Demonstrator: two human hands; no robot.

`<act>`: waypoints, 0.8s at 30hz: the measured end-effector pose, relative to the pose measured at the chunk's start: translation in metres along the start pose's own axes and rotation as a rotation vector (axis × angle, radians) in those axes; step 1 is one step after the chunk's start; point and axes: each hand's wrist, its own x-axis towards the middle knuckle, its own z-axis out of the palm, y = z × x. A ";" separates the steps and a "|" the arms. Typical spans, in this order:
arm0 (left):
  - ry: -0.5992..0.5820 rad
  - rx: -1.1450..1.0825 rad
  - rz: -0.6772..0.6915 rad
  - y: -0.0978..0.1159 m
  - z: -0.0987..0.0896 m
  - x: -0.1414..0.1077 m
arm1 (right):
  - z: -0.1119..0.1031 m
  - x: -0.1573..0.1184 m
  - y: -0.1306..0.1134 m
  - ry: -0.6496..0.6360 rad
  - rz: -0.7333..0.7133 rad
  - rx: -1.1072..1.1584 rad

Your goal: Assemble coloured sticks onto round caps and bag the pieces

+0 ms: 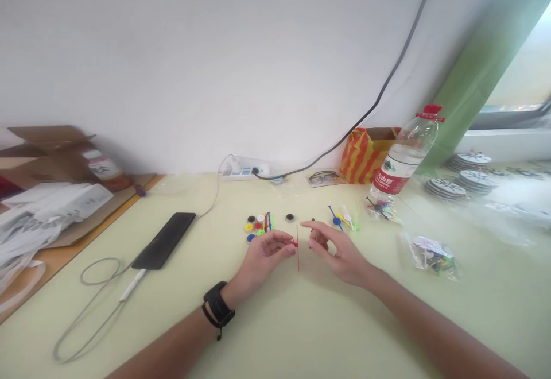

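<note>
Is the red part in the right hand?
No, the left hand pinches the red part, with a gap between it and the right hand.

The pale yellow-green tabletop (pixel 344 333) carries a black rectangular phone (pixel 165 240) at left, small, round, variously coloured plastic discs (pixel 248 227) mid-table, slender blue, yellow and white plastic pieces (pixel 337 221) farther right, a clear red-capped plastic bottle (pixel 398 163) and a filled transparent plastic bag (pixel 433 254).

One camera only, head-worn. Faces forward and down across the table (pixel 275 327) to the wall (pixel 215 69) behind. Wide take; left hand (pixel 262 255) and right hand (pixel 342 251) fairly near, below mid-height.
</note>
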 end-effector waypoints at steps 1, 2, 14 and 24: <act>-0.003 -0.015 -0.003 0.000 0.000 0.000 | 0.002 -0.001 0.000 -0.013 -0.001 0.001; -0.007 -0.031 -0.007 0.000 0.000 0.000 | 0.004 -0.003 0.000 -0.017 0.000 0.003; -0.035 -0.099 -0.005 0.000 0.002 -0.001 | 0.000 -0.001 -0.007 -0.181 0.140 0.166; -0.068 -0.053 0.009 -0.001 0.001 -0.002 | 0.009 0.002 -0.004 -0.118 0.140 0.126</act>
